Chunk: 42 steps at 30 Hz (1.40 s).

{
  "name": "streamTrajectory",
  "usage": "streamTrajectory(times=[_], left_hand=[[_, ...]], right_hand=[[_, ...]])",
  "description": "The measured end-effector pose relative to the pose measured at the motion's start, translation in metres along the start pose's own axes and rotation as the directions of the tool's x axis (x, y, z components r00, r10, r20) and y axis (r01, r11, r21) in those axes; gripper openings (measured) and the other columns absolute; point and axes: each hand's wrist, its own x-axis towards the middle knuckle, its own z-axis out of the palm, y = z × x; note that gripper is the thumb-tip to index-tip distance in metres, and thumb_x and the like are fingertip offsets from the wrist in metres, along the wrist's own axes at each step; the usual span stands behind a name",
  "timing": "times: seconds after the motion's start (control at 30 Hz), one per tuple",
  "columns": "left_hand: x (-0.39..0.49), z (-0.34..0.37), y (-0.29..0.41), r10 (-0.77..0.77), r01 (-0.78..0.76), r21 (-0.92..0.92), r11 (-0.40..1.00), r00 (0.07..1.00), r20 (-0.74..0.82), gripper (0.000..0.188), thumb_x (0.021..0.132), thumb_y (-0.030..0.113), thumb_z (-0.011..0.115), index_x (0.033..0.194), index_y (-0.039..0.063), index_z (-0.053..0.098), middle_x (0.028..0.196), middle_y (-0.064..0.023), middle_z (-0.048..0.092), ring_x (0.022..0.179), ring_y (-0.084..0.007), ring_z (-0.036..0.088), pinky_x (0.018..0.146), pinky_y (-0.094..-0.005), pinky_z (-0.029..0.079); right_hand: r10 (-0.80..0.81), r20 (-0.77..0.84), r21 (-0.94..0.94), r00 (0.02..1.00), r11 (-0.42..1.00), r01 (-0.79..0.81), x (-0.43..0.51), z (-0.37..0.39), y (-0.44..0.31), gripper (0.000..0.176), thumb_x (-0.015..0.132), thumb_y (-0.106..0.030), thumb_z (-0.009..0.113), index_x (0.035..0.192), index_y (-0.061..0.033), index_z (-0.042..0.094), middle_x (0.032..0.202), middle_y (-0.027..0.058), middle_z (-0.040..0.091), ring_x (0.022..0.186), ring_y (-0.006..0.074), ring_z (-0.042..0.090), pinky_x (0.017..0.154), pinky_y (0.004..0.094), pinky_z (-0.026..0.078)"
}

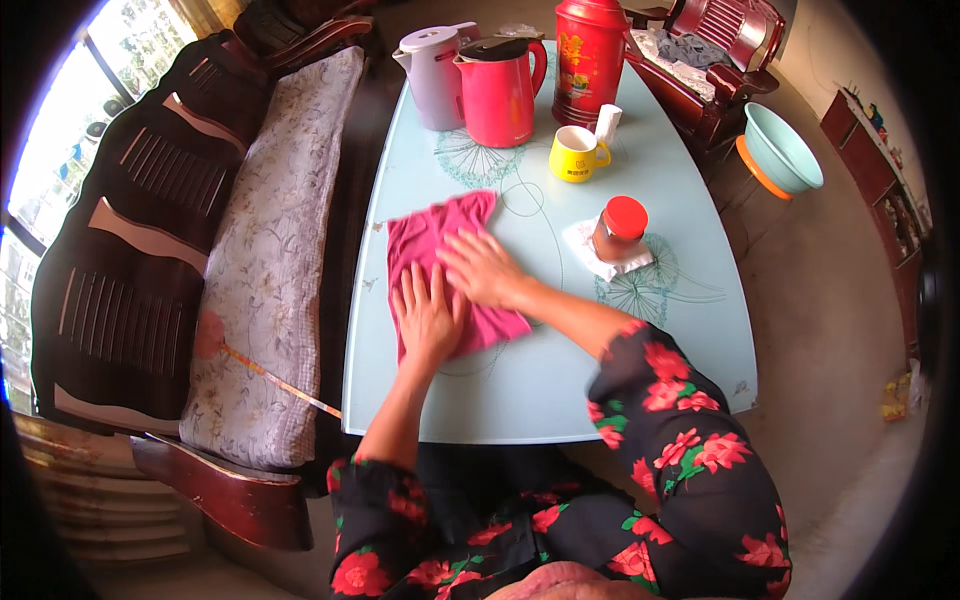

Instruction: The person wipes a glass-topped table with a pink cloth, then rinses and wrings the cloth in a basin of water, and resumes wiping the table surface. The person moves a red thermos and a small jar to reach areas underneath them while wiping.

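A pink cloth (495, 330) lies spread on the pale blue table (570, 390), a little left of the middle. My left hand (429, 315) rests flat on its lower left part, fingers apart and pointing away from me. Across the cloth's upper right part lies my right hand (480, 270), palm down, with its fingers pointing left. Neither hand grips the cloth; both press or rest on top of it. To the right of my right hand, a jar with a red lid (625, 217) stands on a crumpled white tissue (581, 238).
Farther back stand a yellow mug (574, 159), a white roll-like object (608, 122), a red electric kettle (496, 97), a lilac kettle (431, 82) and a tall red thermos (589, 67). A cushioned wooden sofa (262, 247) runs along the left, holding a fly swatter (277, 381). A basin (784, 150) sits right.
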Motion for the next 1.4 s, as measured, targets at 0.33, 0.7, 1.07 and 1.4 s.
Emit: streamTrajectory(times=[0.33,0.7,1.07,1.4], left_hand=[[-0.01,0.003,0.085,0.328,-0.32,-0.248,0.914,0.945,-0.011,0.065,0.098,0.042,0.059,0.15,0.003,0.049,0.159,-0.0191,0.044,0.147,-0.0366,0.039,0.122,-0.0579,0.026],[0.105,0.029,-0.044,-0.077,0.085,0.046,0.995,0.984,-0.159,0.06,0.101,0.043,0.05,0.152,0.014,0.05,0.162,-0.0205,0.041,0.152,-0.0385,0.033,0.124,-0.0589,0.017],[-0.108,-0.047,0.004,-0.004,0.002,0.04,0.999,0.998,0.058,0.066,0.1,0.036,0.058,0.154,0.0,0.043,0.161,-0.0255,0.038,0.154,-0.0433,0.028,0.124,-0.0616,0.018],[0.051,0.025,0.073,0.258,-0.279,-0.216,0.936,0.959,-0.12,0.058,0.097,0.035,0.056,0.144,0.003,0.054,0.147,-0.0163,0.055,0.141,-0.034,0.045,0.122,-0.0569,0.025]], right_hand=[[0.266,-0.152,-0.116,0.952,0.952,-0.284,-0.108,-0.061,0.018,0.053,0.101,-0.039,0.057,0.143,-0.0064,0.052,0.155,0.0261,0.044,0.147,0.0422,0.039,0.119,0.0577,0.029],[0.166,-0.044,-0.151,0.985,0.974,-0.171,0.124,0.025,0.035,0.059,0.105,-0.048,0.041,0.155,-0.0176,0.047,0.164,0.0162,0.04,0.156,0.0339,0.028,0.128,0.0538,0.012],[-0.259,-0.183,0.136,0.948,0.949,0.285,-0.046,-0.003,-0.085,0.029,0.09,-0.018,0.065,0.109,0.0029,0.063,0.126,0.0236,0.059,0.125,0.0403,0.057,0.108,0.0505,0.046],[0.263,-0.263,-0.234,0.928,0.916,-0.326,-0.028,-0.03,0.07,0.054,0.097,-0.031,0.056,0.148,-0.0138,0.053,0.152,0.0256,0.047,0.144,0.0457,0.039,0.117,0.06,0.031]])
